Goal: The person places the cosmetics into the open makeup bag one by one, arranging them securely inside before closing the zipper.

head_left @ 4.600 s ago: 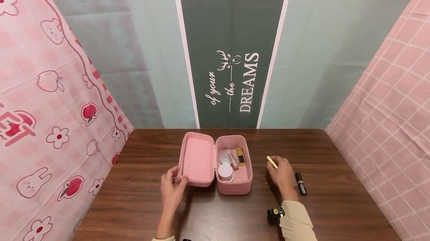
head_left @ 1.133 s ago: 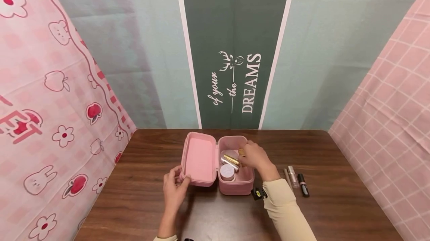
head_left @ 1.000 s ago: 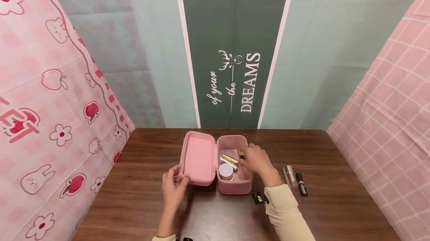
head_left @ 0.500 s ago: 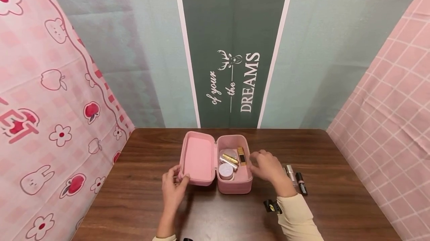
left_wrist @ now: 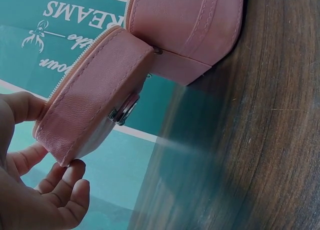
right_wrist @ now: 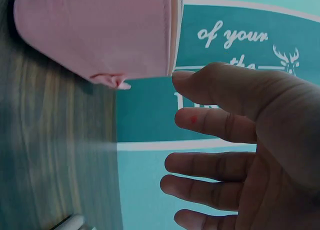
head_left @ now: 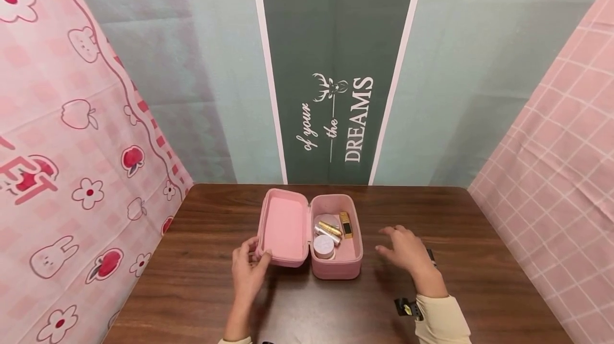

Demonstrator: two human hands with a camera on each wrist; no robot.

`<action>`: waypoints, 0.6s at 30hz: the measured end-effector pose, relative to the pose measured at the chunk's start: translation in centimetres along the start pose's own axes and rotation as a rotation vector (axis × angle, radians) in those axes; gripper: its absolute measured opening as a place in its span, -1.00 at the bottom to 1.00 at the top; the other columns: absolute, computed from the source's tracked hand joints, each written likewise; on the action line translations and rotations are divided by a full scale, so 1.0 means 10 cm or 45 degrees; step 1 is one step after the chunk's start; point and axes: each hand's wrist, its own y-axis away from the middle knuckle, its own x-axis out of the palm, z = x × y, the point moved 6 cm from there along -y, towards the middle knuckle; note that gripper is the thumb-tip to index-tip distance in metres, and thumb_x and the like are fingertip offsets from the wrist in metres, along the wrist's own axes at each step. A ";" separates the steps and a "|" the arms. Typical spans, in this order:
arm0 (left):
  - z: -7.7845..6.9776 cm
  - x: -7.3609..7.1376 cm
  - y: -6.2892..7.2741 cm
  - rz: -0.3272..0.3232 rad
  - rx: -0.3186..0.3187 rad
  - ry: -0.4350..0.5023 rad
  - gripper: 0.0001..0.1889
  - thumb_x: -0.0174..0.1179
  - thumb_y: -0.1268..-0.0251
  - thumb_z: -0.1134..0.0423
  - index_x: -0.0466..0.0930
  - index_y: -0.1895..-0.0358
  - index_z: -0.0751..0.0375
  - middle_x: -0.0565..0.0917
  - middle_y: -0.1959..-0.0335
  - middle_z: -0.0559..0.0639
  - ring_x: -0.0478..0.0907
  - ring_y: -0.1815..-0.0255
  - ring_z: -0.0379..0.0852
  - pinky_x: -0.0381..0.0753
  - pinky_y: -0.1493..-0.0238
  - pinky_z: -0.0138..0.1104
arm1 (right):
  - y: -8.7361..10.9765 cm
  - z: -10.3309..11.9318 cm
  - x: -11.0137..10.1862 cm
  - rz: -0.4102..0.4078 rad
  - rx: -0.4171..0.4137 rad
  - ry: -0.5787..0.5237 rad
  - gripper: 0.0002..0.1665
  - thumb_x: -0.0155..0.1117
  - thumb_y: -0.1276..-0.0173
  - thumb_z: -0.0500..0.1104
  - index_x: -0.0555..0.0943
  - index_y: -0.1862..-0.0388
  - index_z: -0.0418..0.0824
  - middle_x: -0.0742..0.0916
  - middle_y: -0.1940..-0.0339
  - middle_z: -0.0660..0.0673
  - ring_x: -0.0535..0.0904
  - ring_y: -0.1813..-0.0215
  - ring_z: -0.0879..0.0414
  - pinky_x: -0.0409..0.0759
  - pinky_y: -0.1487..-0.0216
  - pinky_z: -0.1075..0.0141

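Observation:
A pink zippered cosmetic case (head_left: 337,271) stands on the table with its lid (head_left: 286,229) folded out to the left. My left hand (head_left: 247,274) holds the lid's outer corner, thumb on one side and fingers on the other; the left wrist view shows the lid's stitched side (left_wrist: 95,85). Inside the case lie a gold tube (head_left: 330,228), a silver tube (head_left: 328,236), a round white-lidded jar (head_left: 323,245) and a gold-and-black lipstick (head_left: 346,225). My right hand (head_left: 405,250), fingers spread and holding nothing, hovers right of the case.
A black tube (head_left: 431,256) shows partly past my right hand, which hides things near it. A pale tube end (right_wrist: 70,224) shows low in the right wrist view. The wooden table (head_left: 201,264) ends at a green curtain (head_left: 336,24), with pink cloths on both sides.
The gold tube, in my right hand earliest, now lies in the case. My right hand has withdrawn from the gold-and-black lipstick and moved right, over the tubes. My left hand stays on the lid.

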 end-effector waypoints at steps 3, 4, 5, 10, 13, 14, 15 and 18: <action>0.01 0.01 0.00 0.002 -0.015 0.011 -0.61 0.31 0.07 0.39 0.56 0.05 0.28 0.45 0.22 0.13 0.48 0.37 -0.05 0.50 0.39 -0.44 | 0.05 -0.08 0.01 -0.001 0.025 -0.019 -0.53 0.40 -0.07 -0.11 0.59 0.05 -0.31 0.61 0.18 -0.33 0.55 0.17 -0.24 0.50 0.19 -0.12; 0.01 0.01 0.00 0.002 -0.019 0.014 -0.60 0.31 0.07 0.38 0.56 0.05 0.27 0.45 0.22 0.13 0.48 0.36 -0.05 0.50 0.39 -0.44 | 0.06 -0.11 0.02 0.003 0.034 -0.023 -0.53 0.40 -0.08 -0.11 0.59 0.05 -0.32 0.60 0.18 -0.33 0.55 0.17 -0.24 0.50 0.19 -0.12; 0.01 0.01 0.00 0.004 -0.022 0.017 -0.60 0.31 0.06 0.38 0.56 0.04 0.27 0.45 0.21 0.13 0.48 0.36 -0.05 0.50 0.39 -0.44 | 0.08 -0.13 0.02 0.004 0.042 -0.025 -0.52 0.40 -0.08 -0.11 0.59 0.05 -0.32 0.60 0.18 -0.33 0.55 0.17 -0.24 0.50 0.19 -0.12; 0.01 0.01 0.00 -0.004 -0.015 0.018 -0.60 0.31 0.07 0.39 0.56 0.04 0.26 0.45 0.21 0.13 0.48 0.36 -0.03 0.50 0.40 -0.45 | 0.17 -0.28 0.07 0.005 0.086 -0.043 -0.48 0.38 -0.08 -0.10 0.57 0.03 -0.37 0.60 0.21 -0.35 0.53 0.16 -0.28 0.48 0.20 -0.14; 0.02 0.01 0.01 -0.008 -0.016 0.024 -0.60 0.31 0.07 0.40 0.56 0.05 0.27 0.45 0.21 0.13 0.48 0.36 -0.03 0.49 0.40 -0.46 | 0.23 -0.38 0.10 0.001 0.104 -0.067 -0.48 0.37 -0.10 -0.11 0.57 0.01 -0.38 0.59 0.17 -0.39 0.52 0.14 -0.32 0.47 0.19 -0.15; 0.01 0.01 0.01 -0.010 -0.015 0.028 -0.60 0.31 0.07 0.40 0.56 0.05 0.28 0.45 0.21 0.13 0.48 0.36 -0.03 0.49 0.41 -0.47 | 0.25 -0.42 0.12 0.001 0.109 -0.079 -0.49 0.36 -0.11 -0.12 0.57 0.00 -0.37 0.58 0.14 -0.41 0.52 0.12 -0.33 0.46 0.18 -0.16; 0.01 0.01 0.01 -0.009 -0.016 0.031 -0.60 0.31 0.07 0.41 0.56 0.05 0.29 0.45 0.21 0.14 0.48 0.36 -0.04 0.49 0.41 -0.47 | 0.27 -0.45 0.13 -0.002 0.113 -0.090 -0.50 0.36 -0.12 -0.12 0.57 -0.01 -0.37 0.57 0.10 -0.44 0.51 0.10 -0.35 0.46 0.17 -0.17; 0.01 0.00 0.02 -0.011 -0.015 0.037 -0.61 0.31 0.06 0.41 0.56 0.05 0.30 0.45 0.21 0.15 0.48 0.36 -0.03 0.49 0.40 -0.48 | 0.33 -0.57 0.17 -0.022 0.129 -0.134 -0.51 0.33 -0.16 -0.12 0.56 -0.02 -0.37 0.53 0.01 -0.50 0.46 0.02 -0.41 0.42 0.13 -0.21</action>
